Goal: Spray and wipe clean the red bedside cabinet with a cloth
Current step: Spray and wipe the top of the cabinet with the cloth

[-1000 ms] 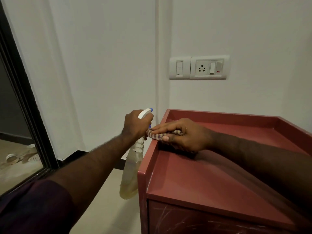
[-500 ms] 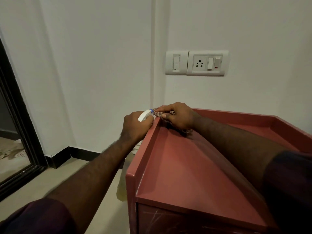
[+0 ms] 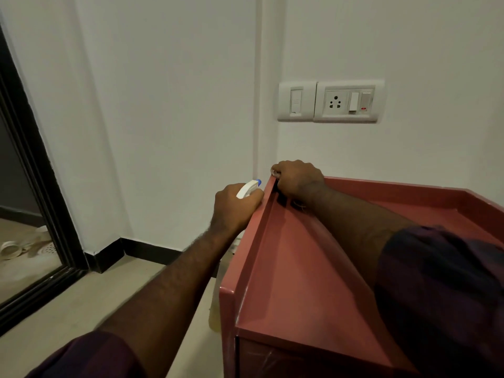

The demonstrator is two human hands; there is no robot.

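Right hand (image 3: 297, 181) clamps pale cloth (image 3: 274, 173) at far-left corner of red rimmed bedside cabinet (image 3: 300, 268); left hand (image 3: 234, 208) grips white-headed spray bottle (image 3: 246, 189) (front seemingly unwiped).

- Red cabinet (image 3: 300, 268): raised rim, before you.
- Cloth (image 3: 275, 173): mostly hidden, on far-left corner.
- Spray bottle (image 3: 246, 189): white head, blue nozzle, beside left rim.

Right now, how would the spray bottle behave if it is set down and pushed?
Probably light: the spray bottle shows yellowish liquid only low in its translucent body. Standing, it may tip easily, with its trigger head on top. The left hand grips its neck, so it seems rigid.
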